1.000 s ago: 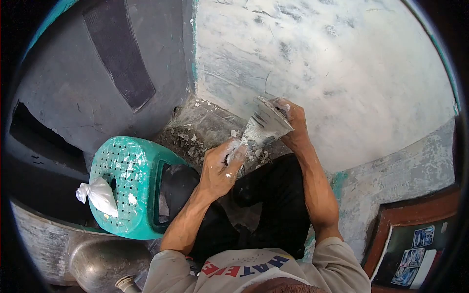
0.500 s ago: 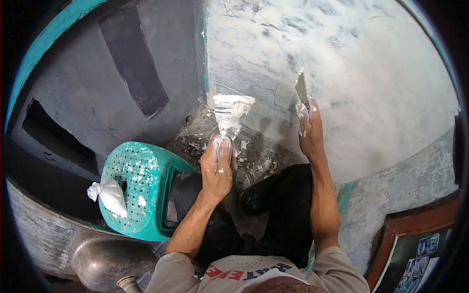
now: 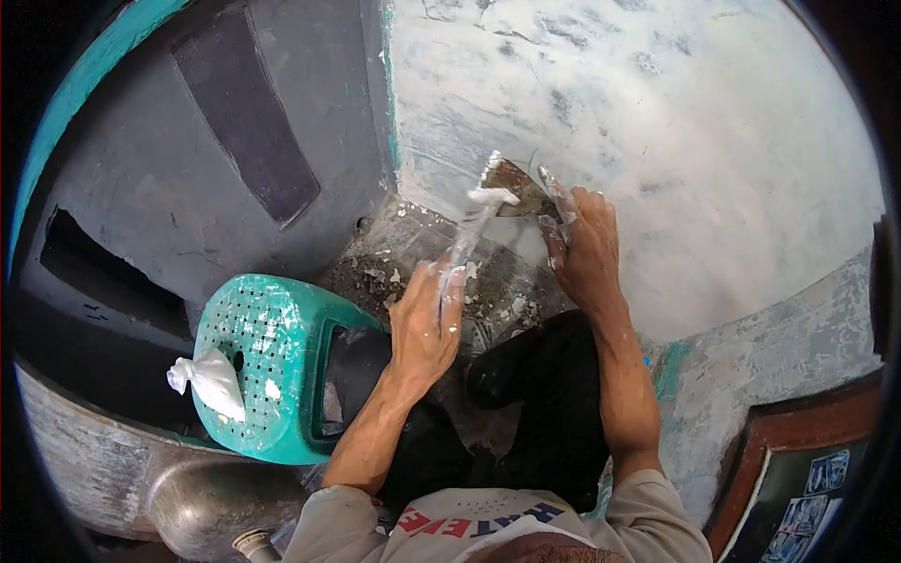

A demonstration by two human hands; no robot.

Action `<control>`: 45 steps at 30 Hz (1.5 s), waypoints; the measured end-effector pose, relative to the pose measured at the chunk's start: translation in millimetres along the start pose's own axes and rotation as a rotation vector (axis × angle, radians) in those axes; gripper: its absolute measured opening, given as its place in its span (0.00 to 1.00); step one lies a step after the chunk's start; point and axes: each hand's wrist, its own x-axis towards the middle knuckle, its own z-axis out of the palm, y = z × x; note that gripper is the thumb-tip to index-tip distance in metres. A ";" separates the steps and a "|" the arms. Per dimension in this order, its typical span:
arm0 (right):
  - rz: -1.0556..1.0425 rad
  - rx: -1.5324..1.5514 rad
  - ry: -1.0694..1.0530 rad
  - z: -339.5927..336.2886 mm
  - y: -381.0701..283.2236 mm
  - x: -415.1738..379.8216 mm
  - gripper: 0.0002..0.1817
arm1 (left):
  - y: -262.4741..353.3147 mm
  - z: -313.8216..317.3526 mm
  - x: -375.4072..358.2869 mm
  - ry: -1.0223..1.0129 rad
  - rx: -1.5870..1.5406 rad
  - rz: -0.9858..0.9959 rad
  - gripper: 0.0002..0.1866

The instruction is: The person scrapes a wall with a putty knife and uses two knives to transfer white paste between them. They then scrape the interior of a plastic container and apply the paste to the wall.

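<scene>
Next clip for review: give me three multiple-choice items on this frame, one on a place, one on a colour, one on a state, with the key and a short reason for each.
1. Where does the white tied bag lie?
A. on the stool
B. on the wall ledge
C. in the right hand

2. What colour is the perforated plastic stool?
A. red
B. teal green
C. yellow

3. What is the state of the left hand?
A. open and empty
B. resting flat on the wall
C. gripping a putty knife with white filler at its tip

Key: 1 A, the bag rests on the stool's top. 2 B, its plastic is teal, speckled white. 3 C, the fingers close round the handle, and its blade meets the scraper held by the right hand.
</scene>
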 end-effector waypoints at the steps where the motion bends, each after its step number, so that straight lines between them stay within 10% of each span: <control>1: 0.003 -0.001 -0.003 1.0 -0.1 -0.9 0.27 | -0.6 2.2 3.8 0.030 0.054 0.162 0.15; 7: 0.171 0.001 -0.004 7.9 11.2 -5.0 0.26 | -8.7 3.4 -1.8 0.000 -0.195 -0.240 0.15; 45: 0.072 0.201 -0.032 -2.1 11.0 -10.8 0.23 | -15.6 -0.5 9.7 0.005 0.358 -0.049 0.21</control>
